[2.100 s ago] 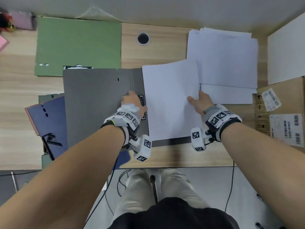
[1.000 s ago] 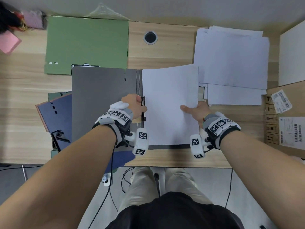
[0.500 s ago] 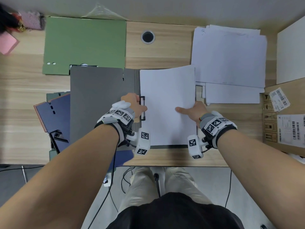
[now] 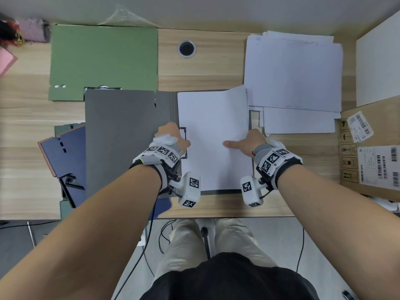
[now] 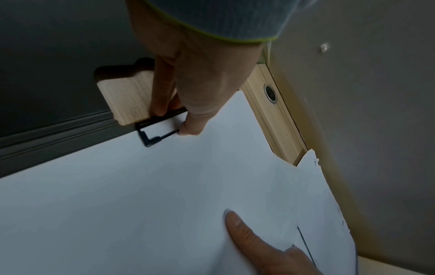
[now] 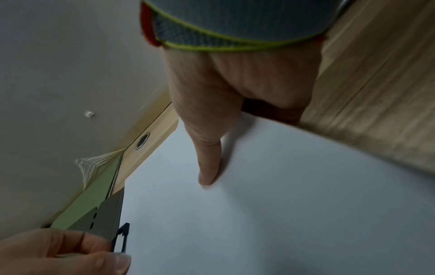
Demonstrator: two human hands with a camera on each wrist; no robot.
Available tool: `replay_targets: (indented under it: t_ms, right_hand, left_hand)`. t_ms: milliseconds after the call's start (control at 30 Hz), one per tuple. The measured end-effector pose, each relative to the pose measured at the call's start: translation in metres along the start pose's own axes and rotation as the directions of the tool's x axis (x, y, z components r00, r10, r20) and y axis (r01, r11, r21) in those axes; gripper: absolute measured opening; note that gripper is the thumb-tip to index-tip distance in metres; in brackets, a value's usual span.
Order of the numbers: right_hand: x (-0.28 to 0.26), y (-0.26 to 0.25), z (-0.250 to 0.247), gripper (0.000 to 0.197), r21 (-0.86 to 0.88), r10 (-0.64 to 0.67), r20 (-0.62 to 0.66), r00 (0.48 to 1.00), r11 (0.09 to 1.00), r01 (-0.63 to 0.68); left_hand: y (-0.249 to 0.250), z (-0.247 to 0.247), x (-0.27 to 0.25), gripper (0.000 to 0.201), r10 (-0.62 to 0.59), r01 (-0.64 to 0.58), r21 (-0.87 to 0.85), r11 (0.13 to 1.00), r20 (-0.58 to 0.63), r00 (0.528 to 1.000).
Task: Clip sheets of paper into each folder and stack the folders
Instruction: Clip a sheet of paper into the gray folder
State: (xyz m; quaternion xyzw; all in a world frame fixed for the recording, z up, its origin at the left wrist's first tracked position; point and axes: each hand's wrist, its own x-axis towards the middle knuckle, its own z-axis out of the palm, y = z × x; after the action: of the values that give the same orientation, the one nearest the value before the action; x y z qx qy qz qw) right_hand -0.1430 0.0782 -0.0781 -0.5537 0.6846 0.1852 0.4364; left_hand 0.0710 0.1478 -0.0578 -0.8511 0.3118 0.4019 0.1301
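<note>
Paper sheets (image 4: 213, 137) lie on the right half of the open grey folder (image 4: 121, 144), mid-worktop (image 4: 207, 70). The left hand (image 4: 171, 136) pinches the black wire clip (image 5: 153, 134) at the spine; the right hand (image 4: 249, 141) pinches the sheets' right edge, thumb on top. The clipping step is in hand, I judge; next, seat the thin, limp sheets under the stiff clip and let it down squarely.

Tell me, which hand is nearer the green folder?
Left. The left hand sits at the clip, just below the green folder; the right hand is farther right, on the sheets.
</note>
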Motion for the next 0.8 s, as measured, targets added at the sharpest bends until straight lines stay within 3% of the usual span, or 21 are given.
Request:
replay_targets:
  t_ms: [267,500,633,700,767,800]
  right_hand:
    - [-0.006,-0.008,0.007,0.077,-0.102,-0.049,0.068,0.996,0.993,0.056]
    - [-0.010,-0.006,-0.018,0.051,-0.323,-0.021,0.019,1.000,0.946,0.026]
    - [-0.021,-0.025,-0.025,0.025,-0.349,-0.131,-0.062,0.989,0.932,0.101]
    - [-0.030,-0.044,-0.017,0.020,-0.237,-0.267,-0.085,0.960,0.941,0.240]
    - [-0.042,-0.070,0.000,0.030,-0.203,-0.425,-0.042,0.904,0.890,0.409]
    - [-0.048,-0.084,0.011,0.038,-0.235,-0.492,0.003,0.871,0.846,0.479]
  left_hand:
    - [-0.027,0.008,0.001,0.025,-0.039,0.039,0.038,0.999,0.000,0.999]
    - [-0.027,0.003,-0.006,0.024,-0.062,0.063,0.051,0.997,-0.023,0.998]
    - [-0.038,0.002,-0.006,0.060,-0.025,0.025,0.002,1.000,-0.071,0.997]
    - [-0.045,-0.005,-0.007,0.075,-0.039,0.023,-0.074,0.997,-0.221,0.974]
    - [-0.064,-0.019,-0.011,0.085,-0.087,0.044,-0.102,0.994,-0.460,0.884]
    - [-0.076,-0.027,-0.011,0.092,-0.106,0.070,-0.088,0.994,-0.518,0.849]
